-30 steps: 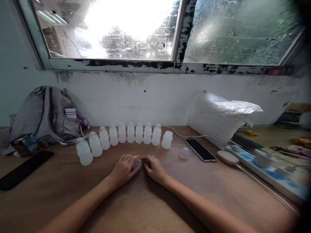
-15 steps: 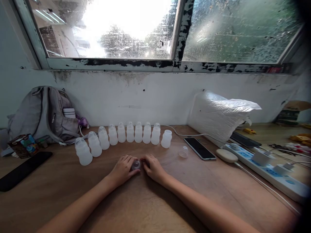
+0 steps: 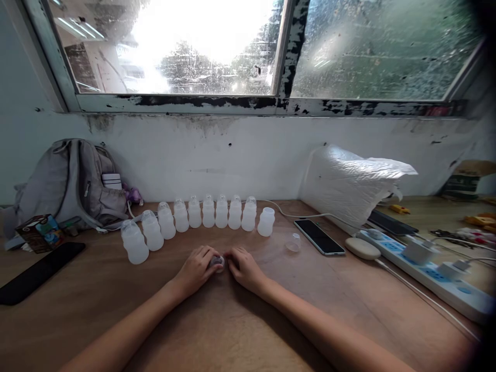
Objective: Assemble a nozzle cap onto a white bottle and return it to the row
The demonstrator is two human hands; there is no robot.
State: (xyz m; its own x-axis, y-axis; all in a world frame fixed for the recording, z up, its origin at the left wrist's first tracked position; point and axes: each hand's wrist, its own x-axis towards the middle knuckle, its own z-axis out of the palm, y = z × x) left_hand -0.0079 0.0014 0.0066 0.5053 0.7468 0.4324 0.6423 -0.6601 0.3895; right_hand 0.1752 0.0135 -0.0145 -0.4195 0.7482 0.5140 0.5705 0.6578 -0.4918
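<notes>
View from the head camera over a wooden worktop (image 3: 240,330) beneath a window. The left hand (image 3: 198,268) and the right hand (image 3: 243,266) rest side by side on the worktop near its middle, fingers curled around a small clear cap (image 3: 217,262) pinched between them; the cap sits at worktop level and is largely covered by the fingertips. Just behind the hands, a curved row of ten translucent white bottles (image 3: 201,219) stands upright. The rightmost bottle (image 3: 266,222) has no cap, and a second clear cap (image 3: 293,242) lies on the worktop near it, apart from the hands. Further right lie a smartphone (image 3: 319,237), face up, a flat beige oval device (image 3: 362,248) and a white power strip (image 3: 434,276). A grey backpack (image 3: 73,183) leans against the wall at the left, with a dark flat phone (image 3: 39,272) in front of it.
</notes>
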